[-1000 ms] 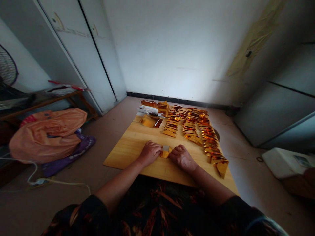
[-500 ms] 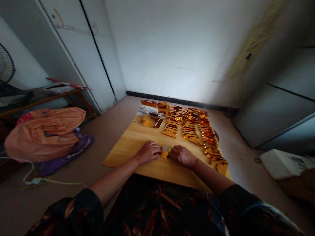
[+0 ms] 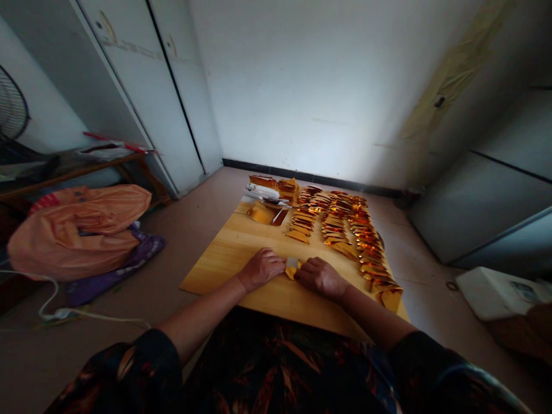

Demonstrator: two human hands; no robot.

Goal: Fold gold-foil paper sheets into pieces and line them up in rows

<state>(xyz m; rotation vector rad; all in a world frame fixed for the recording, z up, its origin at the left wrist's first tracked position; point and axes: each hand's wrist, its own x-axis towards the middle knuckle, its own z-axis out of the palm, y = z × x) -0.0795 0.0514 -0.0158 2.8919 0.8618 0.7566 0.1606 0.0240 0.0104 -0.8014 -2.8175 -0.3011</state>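
A small piece of gold foil paper (image 3: 291, 271) with a pale grey patch lies on the wooden board (image 3: 224, 253) between my hands. My left hand (image 3: 264, 269) is closed on its left edge, fingers pressed together. On its right edge, my right hand (image 3: 322, 278) has curled fingers gripping the paper. My fingertips partly hide its sides. Beyond my hands, folded gold paper pieces (image 3: 332, 221) stand in several tight rows at the board's right and back. A flat stack of gold sheets (image 3: 263, 213) lies toward the back left.
A white roll-like item (image 3: 262, 191) lies by the board's back left corner. At left on the floor are an orange bag (image 3: 77, 230), a purple bag (image 3: 138, 259) and a white cable (image 3: 99, 316). A white box (image 3: 489, 293) stands at right, a cabinet (image 3: 146, 86) behind left.
The lower part of the gold paper between my hands has changed shape, now narrower and slanted. My right hand has shifted slightly. The whole view has moved a little.
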